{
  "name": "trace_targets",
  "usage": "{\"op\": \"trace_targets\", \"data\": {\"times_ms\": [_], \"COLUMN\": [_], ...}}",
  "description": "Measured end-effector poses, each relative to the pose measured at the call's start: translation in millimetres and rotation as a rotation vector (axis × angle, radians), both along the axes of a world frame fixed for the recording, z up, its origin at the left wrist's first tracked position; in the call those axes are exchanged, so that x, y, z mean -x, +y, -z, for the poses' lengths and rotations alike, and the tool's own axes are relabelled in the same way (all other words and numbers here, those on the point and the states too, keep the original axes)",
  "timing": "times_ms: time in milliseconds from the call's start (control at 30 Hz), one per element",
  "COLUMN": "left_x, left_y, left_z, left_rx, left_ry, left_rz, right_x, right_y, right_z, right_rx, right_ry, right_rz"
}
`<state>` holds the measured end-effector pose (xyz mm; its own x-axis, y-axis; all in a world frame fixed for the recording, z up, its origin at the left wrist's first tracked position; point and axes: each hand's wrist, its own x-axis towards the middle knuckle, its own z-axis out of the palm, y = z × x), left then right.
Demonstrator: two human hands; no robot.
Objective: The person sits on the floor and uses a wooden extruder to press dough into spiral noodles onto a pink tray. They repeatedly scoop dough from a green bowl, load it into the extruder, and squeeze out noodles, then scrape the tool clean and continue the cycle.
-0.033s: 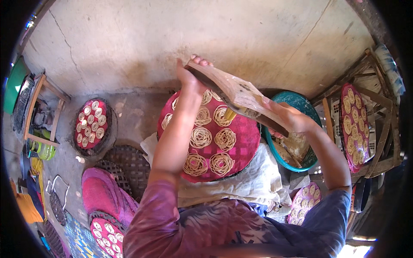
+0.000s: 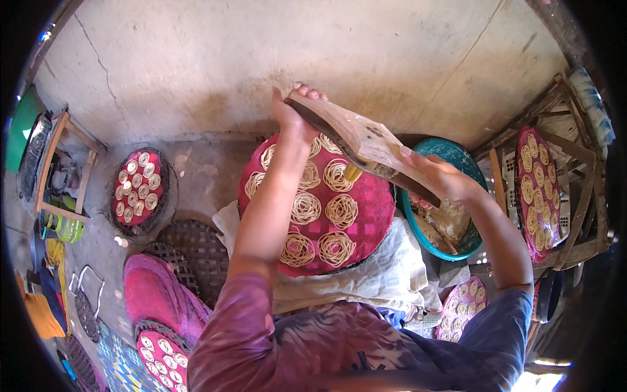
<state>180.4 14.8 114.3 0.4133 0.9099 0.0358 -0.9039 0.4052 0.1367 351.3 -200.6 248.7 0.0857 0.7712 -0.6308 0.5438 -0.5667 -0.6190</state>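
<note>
My two hands hold a long wooden noodle press (image 2: 369, 137) slantwise in the air. My left hand (image 2: 295, 117) is closed round its upper end, with fingertips curled over the top edge. The lower right end is gripped by my right hand (image 2: 443, 180). From the press's underside a short brass-coloured cylinder (image 2: 353, 172) points down. Below lies a round tray covered in red cloth (image 2: 373, 225), bearing several coiled nests of pale noodle strands (image 2: 341, 211). My left forearm hides part of the tray's left side. A white cloth (image 2: 392, 269) lies under its near edge.
Right of the tray stands a teal basin (image 2: 445, 257) with pale dough-like matter inside. A smaller nest-covered tray (image 2: 170, 202) lies on the floor at left. Another leans on a wooden rack (image 2: 578, 157) at right. A stained wall (image 2: 294, 46) rises close behind.
The press and my left hand have shifted slightly to the right, and the brass cylinder with them. Both hands keep their grip.
</note>
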Motion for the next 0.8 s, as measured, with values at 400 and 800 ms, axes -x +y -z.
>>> {"op": "trace_targets", "data": {"times_ms": [400,800], "left_x": [-14,49], "left_y": [32,38], "left_z": [44,-12], "left_rx": [-0.036,-0.228], "left_ry": [-0.454,-0.228], "left_rz": [0.099,-0.194], "right_x": [-27,14], "right_y": [32,65], "right_z": [122,155], "right_rx": [-0.071,-0.651], "right_ry": [1.331,-0.115], "right_rz": [0.202,-0.318]}}
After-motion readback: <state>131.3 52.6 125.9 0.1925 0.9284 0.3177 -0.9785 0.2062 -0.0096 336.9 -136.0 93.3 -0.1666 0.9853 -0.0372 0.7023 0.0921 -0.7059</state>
